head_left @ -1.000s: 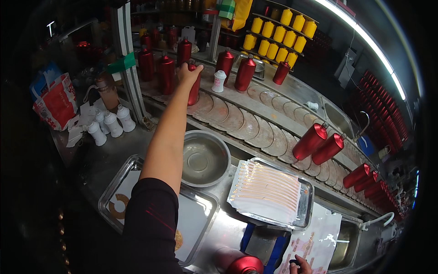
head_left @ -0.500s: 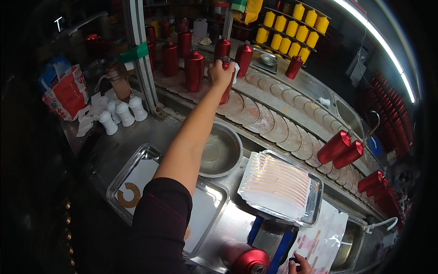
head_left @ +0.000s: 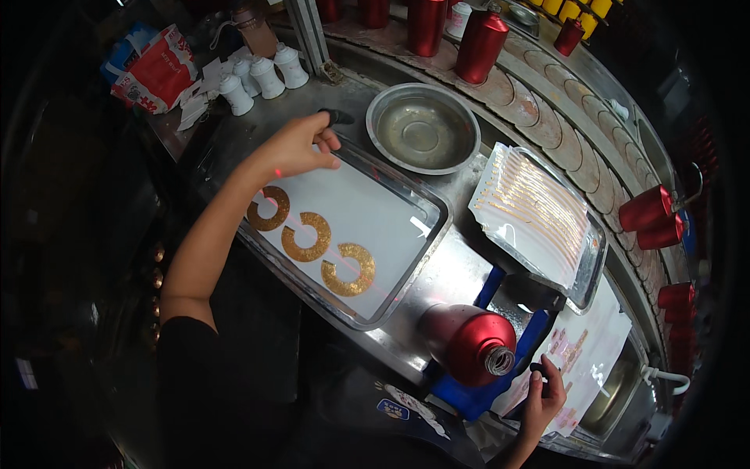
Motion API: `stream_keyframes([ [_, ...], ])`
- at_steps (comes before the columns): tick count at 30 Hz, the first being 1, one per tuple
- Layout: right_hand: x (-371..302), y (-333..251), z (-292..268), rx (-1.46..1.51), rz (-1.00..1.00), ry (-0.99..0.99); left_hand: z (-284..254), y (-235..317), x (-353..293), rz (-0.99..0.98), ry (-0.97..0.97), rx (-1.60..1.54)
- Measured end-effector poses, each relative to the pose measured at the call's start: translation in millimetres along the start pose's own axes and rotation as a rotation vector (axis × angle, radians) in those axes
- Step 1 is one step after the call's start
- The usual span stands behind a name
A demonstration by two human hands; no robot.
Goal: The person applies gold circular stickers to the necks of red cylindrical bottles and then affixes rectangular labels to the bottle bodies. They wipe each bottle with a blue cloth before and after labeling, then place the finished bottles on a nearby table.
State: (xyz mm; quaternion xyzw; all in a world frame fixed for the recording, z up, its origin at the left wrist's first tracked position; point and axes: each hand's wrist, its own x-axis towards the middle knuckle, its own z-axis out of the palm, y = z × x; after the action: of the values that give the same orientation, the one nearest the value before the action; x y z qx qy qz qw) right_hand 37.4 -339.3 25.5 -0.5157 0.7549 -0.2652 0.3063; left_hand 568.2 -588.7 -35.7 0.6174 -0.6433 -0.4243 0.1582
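Observation:
My left hand [head_left: 303, 147], a black cover on one fingertip, hovers at the far left edge of a metal tray [head_left: 406, 301]. Its fingers are apart and hold nothing visible. Beneath and beside it, a white sheet [head_left: 351, 195] in the tray carries three gold C-shaped decals [head_left: 307, 237]. My right hand [head_left: 544, 397], also with a black-covered fingertip, is at a sheet of pinkish-gold decals [head_left: 598, 352]. Its thumb and finger pinch together; anything between them is too small to tell. Left of it, a glossy red bottle [head_left: 469, 341] lies tilted on a blue-padded cradle [head_left: 469, 400], mouth toward me.
A round metal basin [head_left: 376, 129] of water stands beyond the tray. Right of it, another tray [head_left: 598, 258] holds a sheet of gold strips [head_left: 539, 211]. Red bottles [head_left: 482, 43] stand on the plate conveyor [head_left: 519, 105] behind. White bottle-shaped pieces [head_left: 266, 76] stand at the far left.
My left hand has let go of a red bottle on the conveyor and come back over the tray. The view has tilted downward. My right hand stays by the decal sheet.

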Motion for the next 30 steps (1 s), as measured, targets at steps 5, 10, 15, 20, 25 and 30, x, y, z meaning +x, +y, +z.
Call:
stream_keyframes([
  [5,3.4,-23.0,6.4,0.06,0.02,-0.062,12.9,-6.4,-92.6,-0.226,-0.059,0.312],
  [10,-5.0,-47.0,15.8,0.036,-0.013,-0.111,22.3,-33.5,-95.8,-0.086,0.022,0.586],
  [15,-23.2,-59.8,24.0,-0.003,0.013,-0.076,28.0,-81.3,-57.4,0.048,0.222,0.571],
  [20,-39.9,-69.9,26.6,0.014,0.07,0.017,36.5,-128.3,-20.9,0.098,0.342,0.577],
  [25,-71.3,-99.3,66.7,-0.05,0.118,0.204,12.5,-213.1,5.0,0.266,0.278,0.164],
  [30,-79.3,-118.1,155.0,-0.116,0.234,0.587,-74.5,-276.3,135.0,0.178,0.353,-0.094],
])
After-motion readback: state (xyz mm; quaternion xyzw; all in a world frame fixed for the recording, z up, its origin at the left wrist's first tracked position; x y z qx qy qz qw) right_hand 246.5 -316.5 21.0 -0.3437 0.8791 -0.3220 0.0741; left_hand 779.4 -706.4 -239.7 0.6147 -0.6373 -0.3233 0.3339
